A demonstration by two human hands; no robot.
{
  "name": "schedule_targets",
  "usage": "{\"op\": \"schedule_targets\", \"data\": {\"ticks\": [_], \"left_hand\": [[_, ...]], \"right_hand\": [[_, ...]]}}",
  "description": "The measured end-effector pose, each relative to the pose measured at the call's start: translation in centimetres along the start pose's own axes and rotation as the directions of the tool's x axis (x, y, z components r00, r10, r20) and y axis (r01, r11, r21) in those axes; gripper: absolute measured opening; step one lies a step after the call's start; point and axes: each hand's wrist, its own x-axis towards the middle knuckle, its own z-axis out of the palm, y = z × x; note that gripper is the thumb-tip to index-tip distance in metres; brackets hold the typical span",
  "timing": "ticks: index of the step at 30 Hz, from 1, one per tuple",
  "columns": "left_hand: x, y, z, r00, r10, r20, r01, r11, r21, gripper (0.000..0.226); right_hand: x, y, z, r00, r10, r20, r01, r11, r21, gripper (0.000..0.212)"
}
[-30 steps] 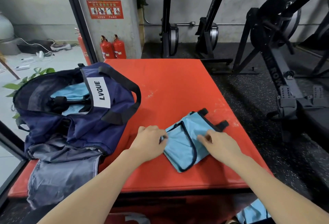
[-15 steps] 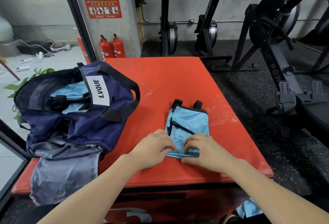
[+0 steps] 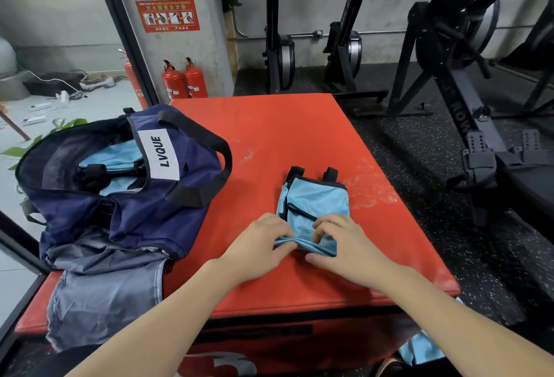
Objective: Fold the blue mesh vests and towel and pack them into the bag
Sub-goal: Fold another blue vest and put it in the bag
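The folded blue mesh vest point(image 3: 314, 211) is lying on the red mat point(image 3: 269, 142), to the right of the open navy bag point(image 3: 126, 196) and well apart from it, with its two black strap loops pointing away from the person. Both the left hand point(image 3: 257, 244) and the right hand point(image 3: 344, 244) are pinching the vest's near edge, fingers curled over the doubled fabric, the hands sitting close together at that hem. To do this fold well, I would judge that both hands should be lifting the edge evenly and laying it toward the straps, keeping the sides square so the bundle is fitting beside the blue fabric already in the bag.
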Motion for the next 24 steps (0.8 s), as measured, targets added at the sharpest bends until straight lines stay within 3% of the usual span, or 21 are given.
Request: {"op": "schedule_targets", "data": {"ticks": [4,9,14,24], "left_hand": [[0.5,0.7,-0.3,0.999,-0.041,-0.031,0.038,0.997,-0.066,0.025],[0.7,2.0,-0.7,0.993,-0.080,-0.084,0.074,0.995,-0.068,0.012],[1.0,4.2,-1.0,0.970,-0.217,-0.112,0.164,0.918,-0.361,0.013],[3.9,2.6,1.0,0.893,-0.412,-0.182,0.350,0.889,-0.294,0.013]], "right_hand": [[-0.5,0.4,-1.8,0.994,0.106,0.009,-0.105,0.991,-0.082,0.026],[-0.7,0.9,-3.9,0.974,0.212,-0.076,-0.199,0.968,0.156,0.012],[-0.2,0.8,-4.8,0.965,0.253,-0.064,-0.218,0.917,0.333,0.003],[2.3,2.4,-3.4,0.886,0.441,-0.144,-0.406,0.888,0.217,0.007]]}}
